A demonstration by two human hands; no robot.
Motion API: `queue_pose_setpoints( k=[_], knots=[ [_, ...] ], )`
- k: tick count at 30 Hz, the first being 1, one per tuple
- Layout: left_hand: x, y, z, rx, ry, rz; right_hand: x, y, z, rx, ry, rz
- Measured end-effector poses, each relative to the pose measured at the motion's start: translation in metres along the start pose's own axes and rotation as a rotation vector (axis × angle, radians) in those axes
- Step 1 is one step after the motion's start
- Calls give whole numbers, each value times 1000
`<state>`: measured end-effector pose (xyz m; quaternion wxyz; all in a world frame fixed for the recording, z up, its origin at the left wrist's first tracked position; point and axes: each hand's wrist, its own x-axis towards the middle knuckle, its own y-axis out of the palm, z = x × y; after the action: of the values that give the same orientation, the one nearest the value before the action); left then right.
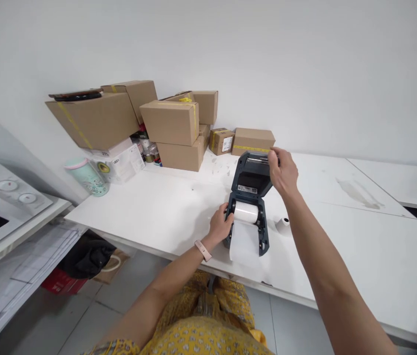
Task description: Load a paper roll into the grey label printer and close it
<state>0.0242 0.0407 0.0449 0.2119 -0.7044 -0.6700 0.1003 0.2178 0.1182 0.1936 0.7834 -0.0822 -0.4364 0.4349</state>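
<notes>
A dark label printer [265, 231] stands on the white table with its lid [243, 170] raised. Inside it sits a white paper roll [246, 212], and a loose paper strip [245, 241] hangs out over the front. My left hand [220, 224] grips the printer's left side, thumb on the rim and the other fingers partly hidden behind it. At the lid's upper right corner, my right hand [284, 170] is closed round the edge. Just right of the printer, a small white roll [283, 225] lies on the table.
Cardboard boxes [169, 123] are stacked along the wall at the back left. A mint tumbler [90, 178] stands by a white box [123, 165]. At far left is a microwave [12, 197] on a shelf. The white table [152, 207] has its front edge close to my body.
</notes>
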Motion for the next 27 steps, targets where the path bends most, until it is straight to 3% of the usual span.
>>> queue_pose_setpoints(
  k=[3,6,11,13,15,17,19,22,27],
  knots=[
    [-2,-3,-4,92,19,15,22,3,-4,80,85,86],
    [-3,-5,-5,116,9,29,25,2,-1,114,90,121],
    [5,-6,-7,162,-30,39,-29,-3,1,22,-196,-149],
    [14,-5,-12,206,-37,39,-57,1,-11,17,-231,50],
    [25,-2,-17,273,-28,34,-77,9,-27,-34,-202,417],
    [35,1,-21,344,-12,39,-86,20,-41,-158,-166,739],
    [41,5,-21,393,-13,45,-85,30,-49,-294,-149,938],
    [43,9,-16,419,-9,41,-75,43,-47,-385,-160,1106],
    [43,8,-13,456,29,34,-67,55,-36,-428,-156,1216]
  ],
)
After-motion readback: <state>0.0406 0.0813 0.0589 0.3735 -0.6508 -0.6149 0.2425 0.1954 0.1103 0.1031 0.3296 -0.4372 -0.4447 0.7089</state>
